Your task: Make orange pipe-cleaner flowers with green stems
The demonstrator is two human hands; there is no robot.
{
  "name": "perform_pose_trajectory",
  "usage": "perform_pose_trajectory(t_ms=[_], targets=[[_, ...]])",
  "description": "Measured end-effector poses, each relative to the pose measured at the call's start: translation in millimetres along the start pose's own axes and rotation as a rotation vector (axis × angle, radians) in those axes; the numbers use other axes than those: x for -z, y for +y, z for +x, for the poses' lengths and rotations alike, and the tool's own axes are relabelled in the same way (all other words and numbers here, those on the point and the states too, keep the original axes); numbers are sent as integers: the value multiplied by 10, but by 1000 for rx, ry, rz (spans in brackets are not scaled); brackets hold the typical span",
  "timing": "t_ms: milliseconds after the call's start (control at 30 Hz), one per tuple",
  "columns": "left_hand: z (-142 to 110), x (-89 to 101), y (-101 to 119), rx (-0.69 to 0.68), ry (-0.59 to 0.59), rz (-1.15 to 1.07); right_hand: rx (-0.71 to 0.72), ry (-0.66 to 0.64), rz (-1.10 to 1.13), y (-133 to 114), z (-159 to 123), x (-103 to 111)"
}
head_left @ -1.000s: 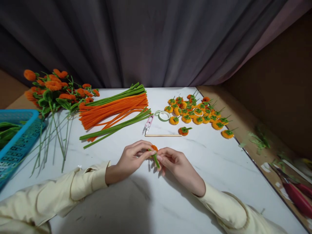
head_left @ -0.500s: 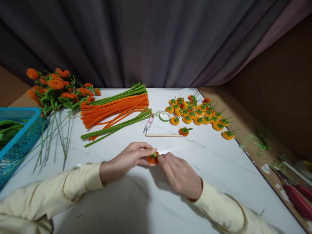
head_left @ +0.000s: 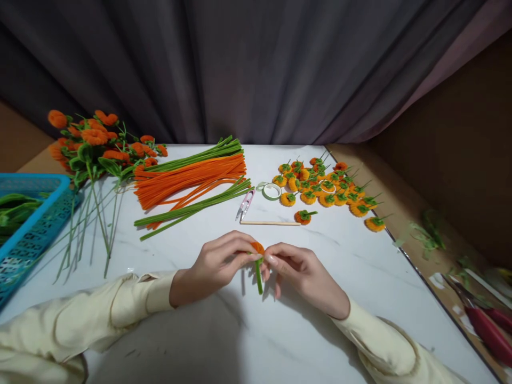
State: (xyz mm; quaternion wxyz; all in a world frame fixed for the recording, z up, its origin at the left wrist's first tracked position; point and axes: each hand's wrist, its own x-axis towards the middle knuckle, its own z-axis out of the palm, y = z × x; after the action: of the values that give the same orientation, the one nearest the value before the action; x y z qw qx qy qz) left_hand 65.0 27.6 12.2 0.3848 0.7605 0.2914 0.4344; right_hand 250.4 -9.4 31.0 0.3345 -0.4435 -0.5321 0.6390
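From the head view, I observe the left hand (head_left: 218, 264) pinching the orange flower (head_left: 258, 247) between thumb and fingers, its green stem (head_left: 259, 278) extending on the near side of the grip. On the right hand (head_left: 310, 273), thumb and forefinger meet at the flower's right edge; I cannot tell whether they clamp it. Beyond the grip lie a wooden stick (head_left: 272, 223) and pink snips (head_left: 247, 201).

Single head-worn view faces forward and down across the table (head_left: 340, 240) from its near side. Range is close: hands (head_left: 220, 264) show just below mid-frame, sleeves (head_left: 104, 309) cross both lower corners. Field is wide; a curtain (head_left: 240, 69) beyond the table fills the top.
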Motion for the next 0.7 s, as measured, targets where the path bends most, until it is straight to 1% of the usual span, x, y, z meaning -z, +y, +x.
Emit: perform_pose_trajectory(t_ms=[33, 100, 167, 233, 267, 333, 433, 500, 567, 600, 700], targets=[[-16, 9, -9, -55, -19, 54, -46, -22, 52, -15, 3, -12], [-42, 25, -26, -92, -66, 129, -93, -10, 106, -22, 6, -43], [-54, 30, -40, -92, -101, 159, -106, 42, 123, -8, 2, -78], [-51, 19, -45, -70, -109, 143, -115, 93, 77, 11, -12, -111], [-44, 9, -43, -34, -99, 121, -109, 113, 23, 18, -23, -123], [-19, -14, -28, 104, -71, 44, -52, 147, -140, 23, -50, -135], [33, -36, 11, 402, -73, -124, 157, 188, -459, 19, -82, -127], [70, -32, 37, 551, -102, -208, 295, 183, -634, 10, -85, -111], [100, -16, 52, 631, -133, -241, 366, 152, -725, -7, -70, -90], [110, -6, 55, 651, -149, -247, 371, 132, -741, -22, -58, -77], [118, 14, 45, 674, -185, -290, 292, 83, -715, -86, -18, -25]])
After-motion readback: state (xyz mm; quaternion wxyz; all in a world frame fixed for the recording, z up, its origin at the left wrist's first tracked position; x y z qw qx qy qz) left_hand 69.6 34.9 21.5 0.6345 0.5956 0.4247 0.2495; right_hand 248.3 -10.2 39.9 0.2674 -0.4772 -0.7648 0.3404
